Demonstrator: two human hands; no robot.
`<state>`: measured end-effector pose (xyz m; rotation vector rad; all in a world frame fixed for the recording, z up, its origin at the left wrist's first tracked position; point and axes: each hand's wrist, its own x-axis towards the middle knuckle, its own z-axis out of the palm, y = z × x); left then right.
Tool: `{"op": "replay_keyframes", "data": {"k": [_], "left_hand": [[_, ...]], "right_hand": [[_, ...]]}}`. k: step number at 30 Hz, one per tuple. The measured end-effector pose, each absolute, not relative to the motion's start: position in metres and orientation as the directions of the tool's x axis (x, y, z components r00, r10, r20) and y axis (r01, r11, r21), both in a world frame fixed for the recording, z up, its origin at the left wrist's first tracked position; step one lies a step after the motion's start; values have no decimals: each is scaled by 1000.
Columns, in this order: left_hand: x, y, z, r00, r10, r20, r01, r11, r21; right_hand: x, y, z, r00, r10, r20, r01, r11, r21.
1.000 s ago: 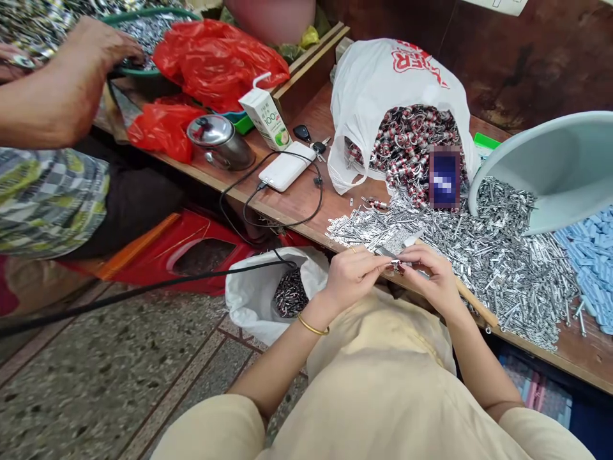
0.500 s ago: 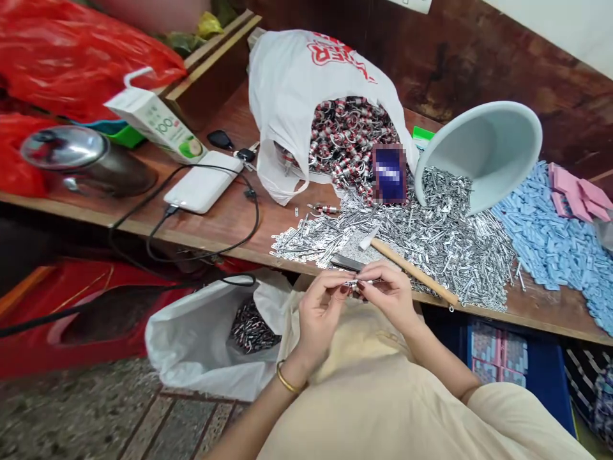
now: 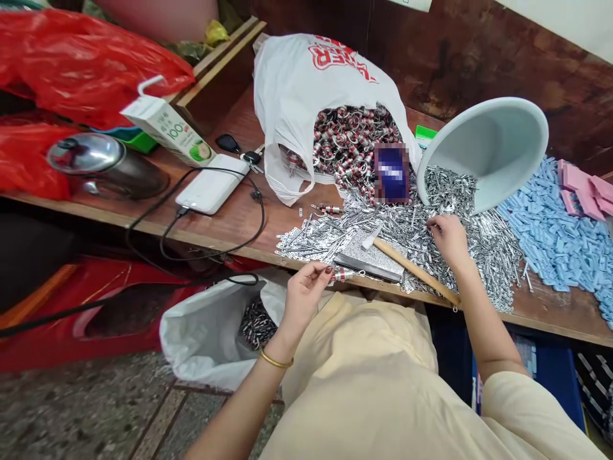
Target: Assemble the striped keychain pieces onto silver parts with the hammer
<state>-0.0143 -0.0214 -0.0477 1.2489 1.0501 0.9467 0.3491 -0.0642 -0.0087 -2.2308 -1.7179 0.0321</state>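
Observation:
My left hand (image 3: 306,291) is closed on one end of a small red-and-silver metal piece (image 3: 342,275), held just over the table's front edge. A ring and thin metal links stick out to the right of that piece. My right hand (image 3: 449,237) is at the heap of small silver metal parts (image 3: 488,262), near the mouth of a tipped grey tub (image 3: 483,140). Its fingertips are drawn together at the parts; what they hold, if anything, is too small to make out. Between the hands lie a hammer with a wooden handle (image 3: 412,265) and a dark metal bar (image 3: 368,267).
A white plastic bag (image 3: 292,96) spills red-and-silver pieces at the back. Light blue parts (image 3: 550,223) are heaped at the right. Left stand a metal mug (image 3: 110,166), drink carton (image 3: 167,131) and cabled power bank (image 3: 211,185). A white sack (image 3: 201,345) hangs open below the edge.
My hands have parted. The right one has let go of the red-and-silver piece and moved up and right to the silver parts. The left keeps the piece, slightly lower and further left.

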Motion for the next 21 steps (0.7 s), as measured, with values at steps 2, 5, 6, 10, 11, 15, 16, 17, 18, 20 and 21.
{"op": "replay_keyframes", "data": {"k": [2,5,6,10,11,15,16,17,18,20,21], "left_hand": [[-14,-22,-47,260,958,-120,-7,126,992],[-18,-20,-48,252,956,-152,-17,161,987],[-20,-18,-48,252,955,-159,-21,170,985],[-27,-5,-52,302,934,-192,-32,211,977],[-27,-1,-52,328,922,-205,-27,226,974],[-28,15,-54,413,870,-270,3,296,955],[-27,19,-54,425,860,-282,14,305,952],[-27,22,-54,437,850,-294,26,315,949],[-27,24,-54,449,839,-307,39,325,945],[-27,29,-54,477,812,-335,67,346,936],[-26,31,-54,494,797,-347,85,353,932]], "right_hand": [[346,-53,-13,321,939,124,935,-294,-199],[347,-42,-19,379,924,44,912,-366,-183],[349,-40,-20,373,927,30,911,-361,-199],[357,-43,-18,291,954,76,916,-255,-310],[355,-47,-16,297,948,117,902,-238,-361],[324,-62,-4,306,934,187,757,-119,-643],[312,-65,0,271,946,178,717,-75,-693],[300,-68,4,229,957,178,688,-30,-725],[287,-70,8,194,963,186,669,9,-744],[262,-70,15,152,968,201,632,61,-773],[250,-68,17,136,972,192,596,74,-799]]}}
